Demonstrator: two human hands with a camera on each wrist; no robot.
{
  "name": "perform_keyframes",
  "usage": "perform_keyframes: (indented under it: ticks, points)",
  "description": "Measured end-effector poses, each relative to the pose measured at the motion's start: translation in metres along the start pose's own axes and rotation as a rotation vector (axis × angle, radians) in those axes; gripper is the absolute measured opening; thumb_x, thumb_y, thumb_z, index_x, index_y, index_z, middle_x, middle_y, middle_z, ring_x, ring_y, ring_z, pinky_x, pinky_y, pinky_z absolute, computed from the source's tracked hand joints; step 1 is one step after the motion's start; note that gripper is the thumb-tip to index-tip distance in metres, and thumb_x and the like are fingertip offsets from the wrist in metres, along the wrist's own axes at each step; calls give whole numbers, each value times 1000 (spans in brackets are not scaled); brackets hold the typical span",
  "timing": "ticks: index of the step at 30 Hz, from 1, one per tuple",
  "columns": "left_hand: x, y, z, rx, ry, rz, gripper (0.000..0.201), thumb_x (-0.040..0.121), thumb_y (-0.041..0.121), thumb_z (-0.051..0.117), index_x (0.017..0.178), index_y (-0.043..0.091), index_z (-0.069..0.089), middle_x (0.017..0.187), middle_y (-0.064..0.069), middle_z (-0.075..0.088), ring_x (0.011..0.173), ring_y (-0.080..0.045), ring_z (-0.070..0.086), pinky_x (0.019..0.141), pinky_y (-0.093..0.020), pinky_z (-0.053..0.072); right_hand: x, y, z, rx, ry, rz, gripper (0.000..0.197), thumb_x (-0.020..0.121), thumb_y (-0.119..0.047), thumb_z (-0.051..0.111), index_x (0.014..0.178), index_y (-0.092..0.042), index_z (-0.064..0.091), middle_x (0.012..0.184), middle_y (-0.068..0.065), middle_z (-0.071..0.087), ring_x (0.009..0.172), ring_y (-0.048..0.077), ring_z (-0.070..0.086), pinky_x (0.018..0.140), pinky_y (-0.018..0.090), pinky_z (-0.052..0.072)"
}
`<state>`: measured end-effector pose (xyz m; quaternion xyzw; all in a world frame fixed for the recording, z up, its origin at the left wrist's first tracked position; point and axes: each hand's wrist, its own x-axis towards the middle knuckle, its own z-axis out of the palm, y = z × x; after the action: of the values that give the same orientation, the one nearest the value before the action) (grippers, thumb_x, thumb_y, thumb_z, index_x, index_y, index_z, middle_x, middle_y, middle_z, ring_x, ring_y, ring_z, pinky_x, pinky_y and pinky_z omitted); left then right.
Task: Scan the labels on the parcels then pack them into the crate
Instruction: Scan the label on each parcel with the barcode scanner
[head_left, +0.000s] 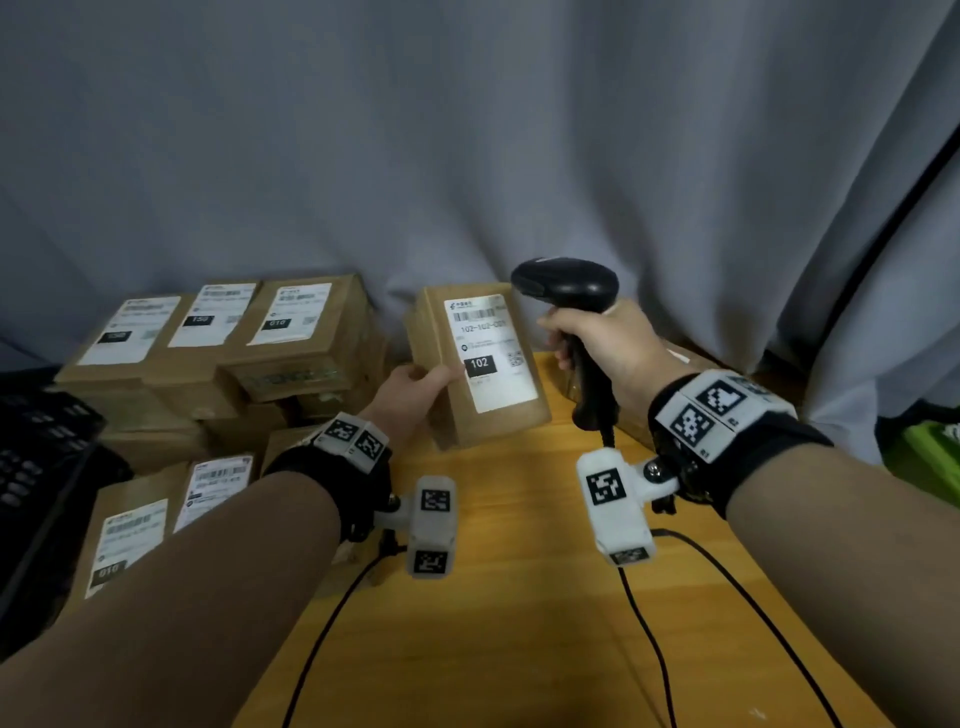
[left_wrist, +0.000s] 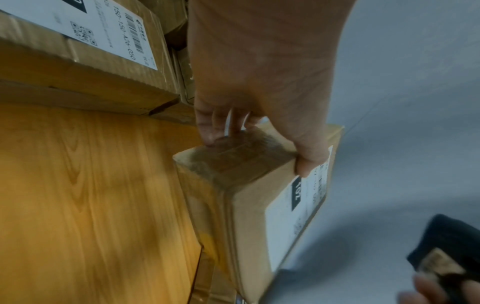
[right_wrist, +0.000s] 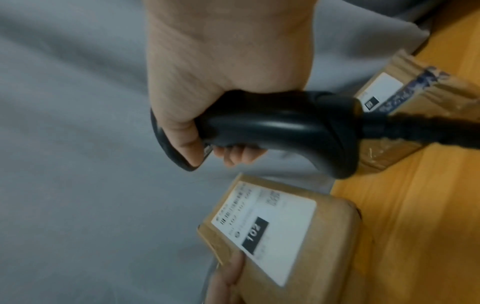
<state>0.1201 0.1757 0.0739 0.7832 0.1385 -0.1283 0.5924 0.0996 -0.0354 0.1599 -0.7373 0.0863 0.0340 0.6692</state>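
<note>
My left hand (head_left: 421, 382) grips a brown cardboard parcel (head_left: 480, 364) by its left edge, thumb on the white label marked 102 (head_left: 491, 353). The parcel is tilted up, label toward me, above the wooden table (head_left: 519, 597). In the left wrist view the fingers (left_wrist: 215, 127) wrap the parcel's (left_wrist: 233, 195) end, the thumb on its label face. My right hand (head_left: 597, 338) grips the handle of a black barcode scanner (head_left: 566, 283), whose head sits just right of the parcel's top. In the right wrist view the scanner (right_wrist: 272, 125) is above the parcel's label (right_wrist: 262, 228).
A stack of labelled brown parcels (head_left: 218, 353) fills the left back of the table, more lie at front left (head_left: 156, 525). A black crate (head_left: 36, 467) stands at far left. Another parcel (right_wrist: 405, 102) lies behind the right hand. Grey curtain behind; cables cross the table.
</note>
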Motion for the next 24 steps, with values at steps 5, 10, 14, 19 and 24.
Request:
perform_keyframes:
  ticks: [5,10,14,19,24]
  points:
    - [-31,-2,-20,-203,59,26,76,67,60,66,127,13,55,114,-3,68,102,-21,66,88,-41,55,1,22,25,98,-13,-76,5,81,-6,69,83,-4,65,58,1,59,56,16,55,61,29,48]
    - [-62,-17,-97,-364,192,108,55,87,47,61,131,17,50,118,-3,67,105,-21,66,76,-33,56,-2,25,83,50,20,-189,10,81,-5,70,82,-14,64,66,1,58,64,13,59,66,30,50]
    - [-86,-45,-185,-370,373,50,68,73,59,65,130,21,57,119,-4,69,108,-25,67,92,-46,53,-6,20,143,-10,-115,-251,10,79,-6,71,80,-14,65,64,1,60,65,15,60,70,34,53]
    - [-115,-95,-246,-298,510,-193,46,83,56,59,116,24,63,102,-4,73,94,-25,68,79,-37,55,-17,29,209,-72,-257,-203,9,79,-7,71,84,0,67,61,7,59,60,17,59,66,37,52]
    - [-117,-127,-239,-319,512,-327,42,88,51,58,116,19,62,106,-8,70,88,-22,65,77,-33,53,-22,46,240,-139,-314,-141,21,78,-8,71,90,10,68,64,12,59,63,20,59,65,36,50]
